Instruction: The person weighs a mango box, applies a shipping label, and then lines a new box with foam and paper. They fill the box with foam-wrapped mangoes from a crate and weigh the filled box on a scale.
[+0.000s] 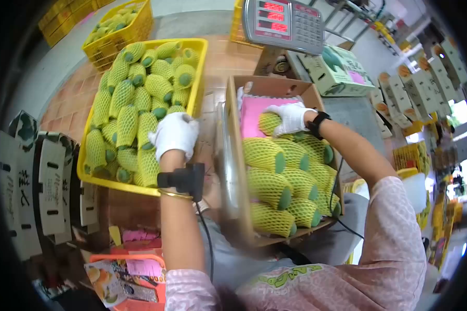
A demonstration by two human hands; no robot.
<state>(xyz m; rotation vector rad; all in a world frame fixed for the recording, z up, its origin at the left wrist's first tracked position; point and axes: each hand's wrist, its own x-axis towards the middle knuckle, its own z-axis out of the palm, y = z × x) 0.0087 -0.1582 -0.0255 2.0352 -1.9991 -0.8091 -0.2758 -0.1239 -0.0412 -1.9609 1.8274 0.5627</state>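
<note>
Green mangoes in yellow foam nets fill a yellow crate (202,67) on the left. My left hand (174,136), in a white glove, lies over mangoes at the crate's right side; its fingertips are hidden beneath it. My right hand (290,118), also gloved, is inside an open cardboard box (233,155), closed round a netted mango (269,123). That mango is at the box's far end, over a pink sheet (254,106). Several netted mangoes (267,186) lie in rows in the nearer part of the box.
A scale display (285,23) with red digits stands beyond the box. Behind it lies a printed carton (342,72). Another yellow crate (96,52) of mangoes stands far left. Upright cartons (57,192) line the left side. An orange basket (161,298) with papers is near my left arm.
</note>
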